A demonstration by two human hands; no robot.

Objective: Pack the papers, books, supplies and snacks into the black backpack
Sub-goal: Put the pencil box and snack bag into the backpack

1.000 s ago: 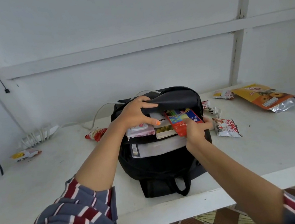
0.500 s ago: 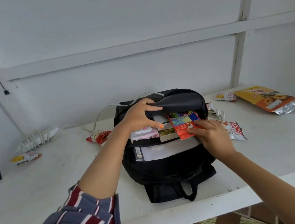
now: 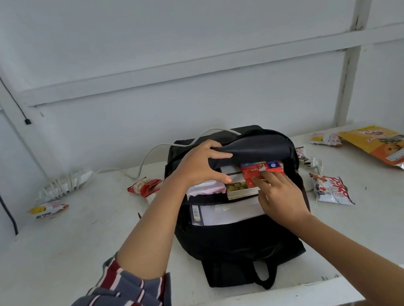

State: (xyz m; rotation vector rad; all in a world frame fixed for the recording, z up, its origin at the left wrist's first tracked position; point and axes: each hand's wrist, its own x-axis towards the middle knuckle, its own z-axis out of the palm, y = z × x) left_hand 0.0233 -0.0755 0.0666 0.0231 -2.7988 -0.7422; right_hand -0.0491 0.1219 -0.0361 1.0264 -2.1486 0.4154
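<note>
Books (image 3: 239, 190) are in. Our left hand (image 3: 198, 169) grips the black backpack (image 3: 237, 240) flap; our right hand (image 3: 280, 198) pushes the red box (image 3: 262, 168) in with straight fingers. Snack packets (image 3: 331, 188) beside it remain.

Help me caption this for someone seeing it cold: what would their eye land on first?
The open black backpack stands out at the middle of the white table, stuffed with papers and books. The left hand grips its top flap while the right hand presses a red box into the opening. An orange snack bag lies far right.
</note>
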